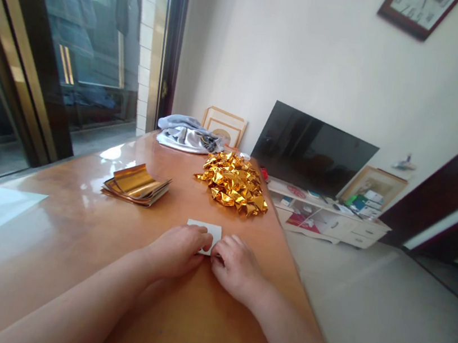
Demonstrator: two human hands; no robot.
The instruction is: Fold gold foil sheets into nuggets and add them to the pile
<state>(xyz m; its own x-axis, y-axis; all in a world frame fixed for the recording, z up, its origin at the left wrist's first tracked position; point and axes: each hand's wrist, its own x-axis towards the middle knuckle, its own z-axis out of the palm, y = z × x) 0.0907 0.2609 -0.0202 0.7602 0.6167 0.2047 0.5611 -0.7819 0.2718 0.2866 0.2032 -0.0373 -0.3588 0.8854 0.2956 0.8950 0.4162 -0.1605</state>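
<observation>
A small white sheet of paper (206,231) lies flat on the glossy wooden table (76,229) in front of me. My left hand (177,249) rests on its near edge with fingers curled down onto it. My right hand (236,266) presses the near right corner, fingertips bent on the paper. Both hands meet at the sheet's front edge. Beyond it sits a heap of folded gold foil pieces (233,182). To the left lies a stack of flat gold foil sheets (137,184).
A bundle of grey-white cloth (187,134) lies at the table's far end before a framed picture (224,125). Right of the table stand a dark television (311,149) and a low white cabinet (328,219). A glass door (57,56) fills the left.
</observation>
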